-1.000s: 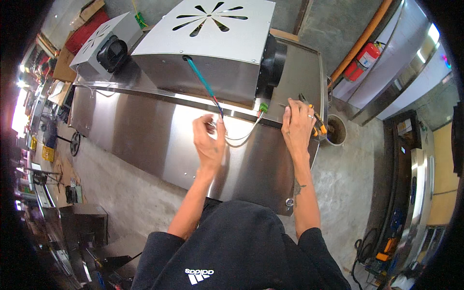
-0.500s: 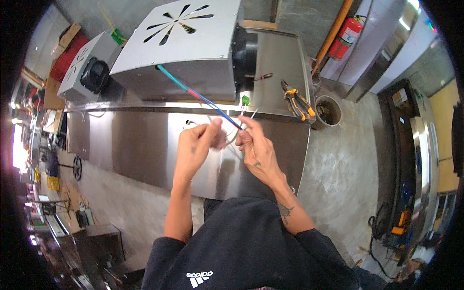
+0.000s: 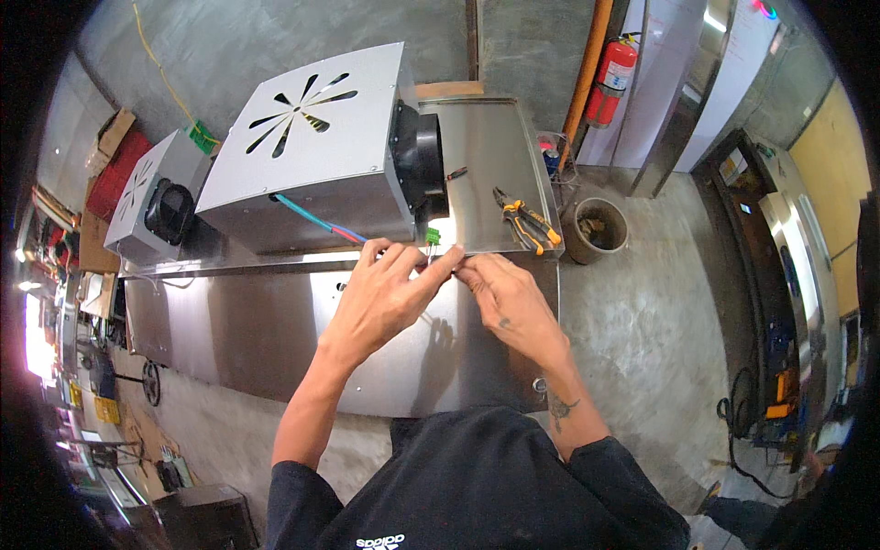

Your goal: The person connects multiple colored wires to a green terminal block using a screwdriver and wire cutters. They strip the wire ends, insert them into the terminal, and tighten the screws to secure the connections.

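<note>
A teal-sleeved cable (image 3: 312, 214) comes out of a hole in the front of the grey metal fan box (image 3: 298, 110) and ends in red and blue wires (image 3: 348, 236). Those wires run into my left hand (image 3: 390, 289), whose fingers are closed round them, palm down. Close beside it my right hand (image 3: 509, 298) is closed in a pinch at the wires' end, largely hidden by the fingers. Just beyond the fingertips a small green terminal connector (image 3: 433, 236) stands with thin leads below it.
Orange-and-black pliers (image 3: 527, 222) and a small screwdriver (image 3: 456, 173) lie on the steel bench top (image 3: 490, 128). A smaller fan box (image 3: 156, 192) stands at left. Right of the bench are a bin (image 3: 600, 234) and a red fire extinguisher (image 3: 611, 82).
My left hand has moved right and closed on the wires beside my right hand, hiding their lower length. The view has shifted, showing more of the wall.
</note>
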`<state>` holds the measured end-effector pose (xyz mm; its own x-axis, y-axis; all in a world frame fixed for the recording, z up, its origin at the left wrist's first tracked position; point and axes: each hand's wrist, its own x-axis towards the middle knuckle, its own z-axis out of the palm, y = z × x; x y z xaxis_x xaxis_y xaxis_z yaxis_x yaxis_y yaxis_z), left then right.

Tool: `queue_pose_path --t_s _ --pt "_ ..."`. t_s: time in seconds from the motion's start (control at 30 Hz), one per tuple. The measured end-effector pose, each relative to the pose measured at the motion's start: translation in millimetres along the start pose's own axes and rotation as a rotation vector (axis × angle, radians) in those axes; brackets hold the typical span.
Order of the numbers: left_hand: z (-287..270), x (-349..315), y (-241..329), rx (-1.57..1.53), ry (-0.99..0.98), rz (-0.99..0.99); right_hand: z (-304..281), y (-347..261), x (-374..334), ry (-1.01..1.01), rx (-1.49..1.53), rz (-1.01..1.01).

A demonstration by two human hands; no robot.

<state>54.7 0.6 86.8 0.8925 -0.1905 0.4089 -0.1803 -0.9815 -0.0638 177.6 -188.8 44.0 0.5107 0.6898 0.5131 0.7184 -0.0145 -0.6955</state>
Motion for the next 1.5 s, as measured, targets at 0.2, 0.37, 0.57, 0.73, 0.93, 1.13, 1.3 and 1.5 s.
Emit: queue_pose_path --t_s 0.2,0.37,0.57,0.73,0.93,1.13,1.3,1.5 --pt "3.2 -6.7 -6.3 0.014 0.067 0.090 1.1 -13.2 -3.8 0.021 0.013 0.102" --pt "0.7 -4.7 -9.6 0.023 0.083 0.128 -4.0 -18.1 0.7 -0.003 0.075 0.166" --pt "-5.9 -8.4 -29.3 0.031 0.075 0.175 -8.3 -19.9 3.9 0.004 0.141 0.171" --pt "-1.0 -14.9 -42.5 0.069 0.053 0.109 -4.8 -13.3 7.6 -0.046 0.222 0.231" --pt "5.9 -9.1 -12.6 -0.376 0.076 -0.231 -12.8 -5.4 26.0 -0.112 0.612 0.429" --pt "24.5 -10.9 -9.1 -1.019 0.230 -0.731 11.2 7.6 35.5 0.263 0.951 0.409" --pt "24.1 -18.4 -13.3 -1.167 0.261 -0.783 40.6 -3.1 53.6 0.183 0.911 0.439" --pt "23.1 -23.3 -12.0 -1.218 0.272 -0.815 61.3 -11.1 64.6 0.161 0.974 0.458"
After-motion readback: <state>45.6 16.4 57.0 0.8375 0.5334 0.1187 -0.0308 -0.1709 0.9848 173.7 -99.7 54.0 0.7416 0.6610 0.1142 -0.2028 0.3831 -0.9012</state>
